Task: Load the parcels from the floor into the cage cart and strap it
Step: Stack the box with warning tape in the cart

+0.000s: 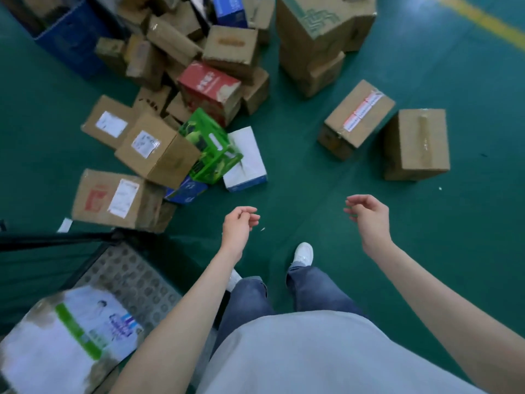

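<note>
Both bare forearms reached out over the green floor, empty, between parcels.

Nearest, at lower left, the cage cart showed a studded deck and a dark frame rail, with one white parcel with a green stripe already lying flat in it, its long side running roughly along the deck. Just beyond the person's shoes, the left hand and right hand hung apart with fingers loosely curled, holding nothing, probably free for the next pickup. Ahead on the left, the parcel pile lay jumbled and tilted; a white and blue box at its near edge pointed its long axis away from the person. Farther right, a taped carton lay slantwise beside an upright carton. No strap was visible.
</note>
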